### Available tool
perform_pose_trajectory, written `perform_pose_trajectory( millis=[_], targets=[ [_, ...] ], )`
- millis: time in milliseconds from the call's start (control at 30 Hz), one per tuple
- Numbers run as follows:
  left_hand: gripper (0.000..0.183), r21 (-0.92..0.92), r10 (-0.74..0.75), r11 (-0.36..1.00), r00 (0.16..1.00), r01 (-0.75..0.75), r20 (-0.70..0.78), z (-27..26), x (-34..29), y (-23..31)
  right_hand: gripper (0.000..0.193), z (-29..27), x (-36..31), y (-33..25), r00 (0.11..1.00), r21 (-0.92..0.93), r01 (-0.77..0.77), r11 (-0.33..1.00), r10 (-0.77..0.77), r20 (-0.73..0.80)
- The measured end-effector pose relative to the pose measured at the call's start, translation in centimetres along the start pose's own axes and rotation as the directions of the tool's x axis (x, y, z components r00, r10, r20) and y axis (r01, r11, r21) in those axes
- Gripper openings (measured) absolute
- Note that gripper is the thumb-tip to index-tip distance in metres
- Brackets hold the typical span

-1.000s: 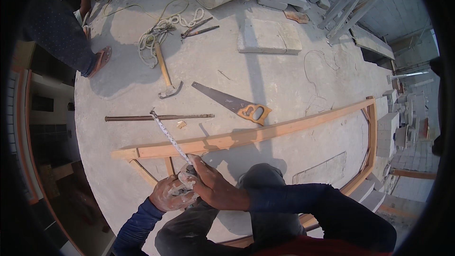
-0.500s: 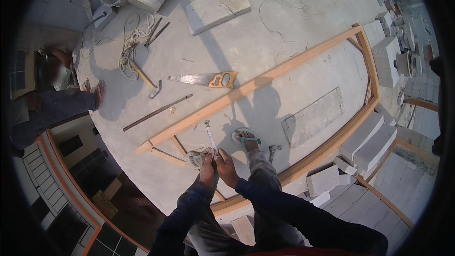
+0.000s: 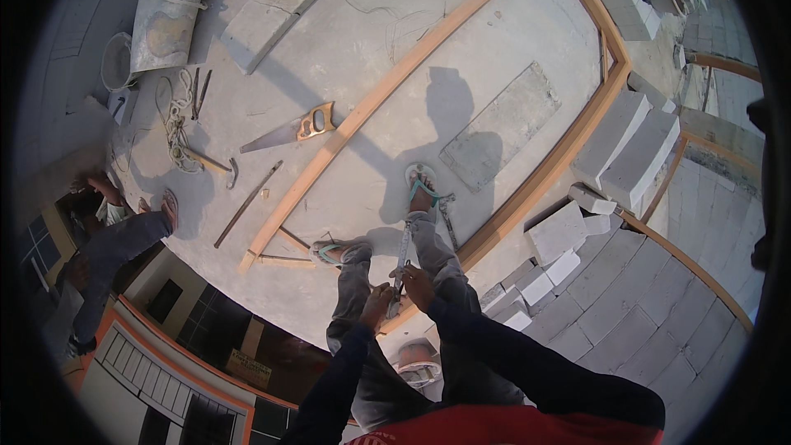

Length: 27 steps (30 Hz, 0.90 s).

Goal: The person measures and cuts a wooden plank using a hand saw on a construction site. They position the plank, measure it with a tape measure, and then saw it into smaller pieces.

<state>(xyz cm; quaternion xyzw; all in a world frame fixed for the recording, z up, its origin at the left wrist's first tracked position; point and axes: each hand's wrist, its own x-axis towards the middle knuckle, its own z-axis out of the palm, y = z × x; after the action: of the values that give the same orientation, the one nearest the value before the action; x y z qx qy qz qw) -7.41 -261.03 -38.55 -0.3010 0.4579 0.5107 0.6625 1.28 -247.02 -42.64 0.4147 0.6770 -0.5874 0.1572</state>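
Between my legs, a pale, narrow measuring tape (image 3: 404,245) runs up and away from my hands. My left hand (image 3: 378,303) is closed round its lower end. My right hand (image 3: 418,287) is closed at the tape's other side, close to the left; its fingertips partly hide a small dark piece that I cannot make out. A long wooden frame (image 3: 395,81) of joined beams lies on the concrete floor, with my feet inside it. Next to my right foot lies a hammer (image 3: 449,224).
Beyond the frame lie a handsaw (image 3: 290,130), a metal bar (image 3: 247,204), a claw hammer (image 3: 216,166) and tangled rope (image 3: 177,128). A bucket (image 3: 169,21) stands at far left. A person (image 3: 124,255) sits at the floor's left edge. Grey blocks (image 3: 614,144) line the right; a flat board (image 3: 503,125) lies inside the frame.
My view has turned, and the floor things have shifted left in it. Both hands, with the tape, have come from over my left foot to between my legs, closer to my body.
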Motion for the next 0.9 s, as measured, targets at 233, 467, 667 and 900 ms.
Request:
perform_pose_trajectory(
  millis=[233,467,667,900],
  targets=[
    [0.037,0.433,-0.050,0.902,0.995,0.009,0.084,6.9,-5.8,5.9,0.029,-9.0,-0.2,-5.9,0.986,0.497,-0.167,0.851,0.148,0.079],
    [0.032,0.754,-0.305,0.602,0.949,0.261,-0.085,16.7,-8.5,16.9,0.031,-22.7,-1.1,-13.9,0.968,0.754,-0.046,0.655,0.216,-0.129],
    [0.030,0.997,-0.165,-0.023,0.984,-0.079,0.074,24.6,-7.4,26.9,0.037,-33.1,-3.4,-17.8,0.981,0.757,0.083,0.649,0.079,-0.175],
    [0.027,0.770,0.256,-0.430,0.754,-0.471,0.605,26.0,-4.8,38.6,0.041,-33.0,-8.7,-10.1,0.859,0.729,-0.091,0.679,0.423,-0.287]
  ],
)
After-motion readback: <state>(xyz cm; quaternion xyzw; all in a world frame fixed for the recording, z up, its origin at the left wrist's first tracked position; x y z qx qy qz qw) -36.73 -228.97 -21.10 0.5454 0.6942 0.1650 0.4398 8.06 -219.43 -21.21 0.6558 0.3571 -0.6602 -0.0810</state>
